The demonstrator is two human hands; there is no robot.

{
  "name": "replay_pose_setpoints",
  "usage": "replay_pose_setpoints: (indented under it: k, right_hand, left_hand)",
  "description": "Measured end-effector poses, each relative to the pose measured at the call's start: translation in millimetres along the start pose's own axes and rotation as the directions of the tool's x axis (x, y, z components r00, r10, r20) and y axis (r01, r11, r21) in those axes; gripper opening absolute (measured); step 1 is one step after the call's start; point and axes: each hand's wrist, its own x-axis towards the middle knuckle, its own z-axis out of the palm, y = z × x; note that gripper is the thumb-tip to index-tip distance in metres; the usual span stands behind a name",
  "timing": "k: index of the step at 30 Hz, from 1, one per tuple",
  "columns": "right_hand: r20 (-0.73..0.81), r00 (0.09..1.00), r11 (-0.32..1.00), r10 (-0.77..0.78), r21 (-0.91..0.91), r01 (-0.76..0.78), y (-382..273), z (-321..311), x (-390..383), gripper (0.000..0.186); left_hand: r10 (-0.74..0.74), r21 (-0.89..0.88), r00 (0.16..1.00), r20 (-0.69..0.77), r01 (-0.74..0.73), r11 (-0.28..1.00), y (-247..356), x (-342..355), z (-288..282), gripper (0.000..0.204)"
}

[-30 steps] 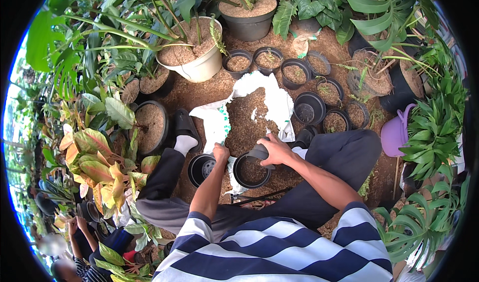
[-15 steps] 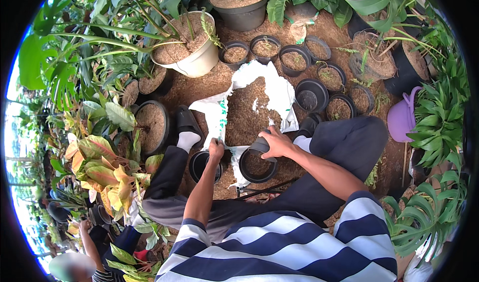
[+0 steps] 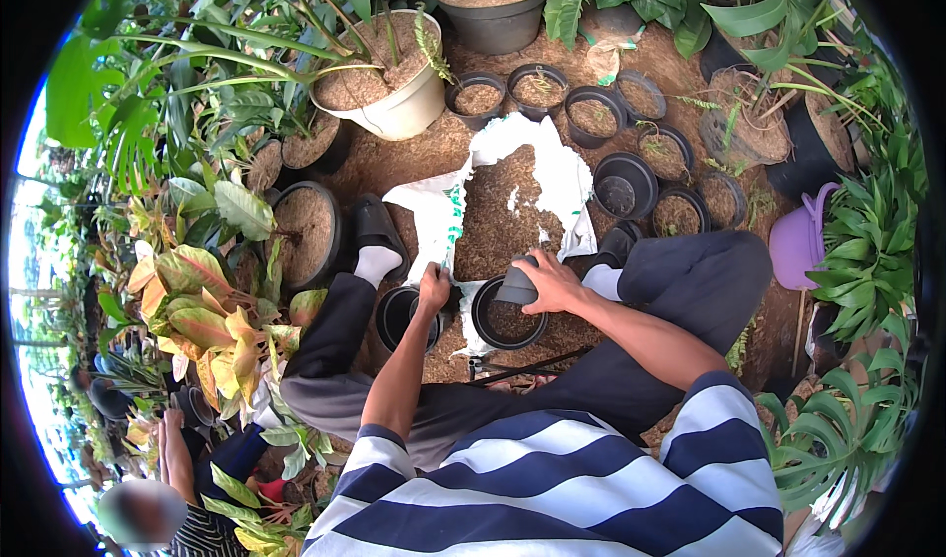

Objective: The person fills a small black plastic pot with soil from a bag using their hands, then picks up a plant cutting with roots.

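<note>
Seen from above, a seated person works between bent legs, and we see the right hand (image 3: 552, 283) grasping a small grey pot (image 3: 515, 287), which is tilted over the far side of a round black pot (image 3: 508, 345) that holds some brown mix. The left hand (image 3: 435, 287) lies at the near left corner of an opened white sack (image 3: 422, 205); its fingers look curled, but we cannot tell whether they grip anything. More loose mix (image 3: 506, 207) fills the sack's opening, and another black pot (image 3: 396, 318) stands beneath the left forearm. We judge spilling the likeliest trouble: a small pot turned too far, or held off-centre, could drop mix outside the black rim. A smooth wall held from one side might also twist in the fingers. If the small pot knocked the larger one, that could tip, since we see no hand steadying it. A tug on the sack's corner could scatter the mix, and a dropped forearm could upset the pot under it.
</note>
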Motion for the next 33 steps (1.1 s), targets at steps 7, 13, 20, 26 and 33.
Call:
replay_pose_setpoints:
  k: [7, 13, 20, 26, 33]
  right_hand:
    - [-0.147, 0.980, 0.990, -0.132, 0.031, 0.138, -14.6, -2.7, -8.5, 0.085]
    - [-0.179, 0.980, 0.993, -0.082, 0.065, 0.095, -14.3, -2.1, -3.6, 0.086]
    - [-0.298, 0.920, 0.916, 0.254, 0.380, -0.130, 13.6, -24.4, 19.4, 0.089]
    - [-0.127, 0.783, 0.609, 0.609, 0.707, -0.360, 47.9, -15.4, 33.0, 0.101]
    - [-0.123, 0.805, 0.649, 0.580, 0.666, -0.366, 62.0, -2.8, 41.0, 0.087]
  left_hand:
    - [-0.027, 0.004, 1.000, 0.011, 0.027, 1.000, -9.4, 1.4, 0.6, 0.020]
    - [0.023, 0.015, 1.000, -0.003, -0.023, 1.000, -5.6, -0.7, -0.3, 0.020]
    - [0.011, -0.005, 1.000, -0.014, -0.011, 1.000, -0.6, -1.2, -1.1, 0.020]
    - [-0.009, -0.025, 1.000, 0.012, 0.010, 1.000, 1.7, -1.0, -0.4, 0.020]
    - [-0.015, -0.041, 1.000, 0.015, 0.016, 0.999, 0.4, 0.7, 2.2, 0.020]
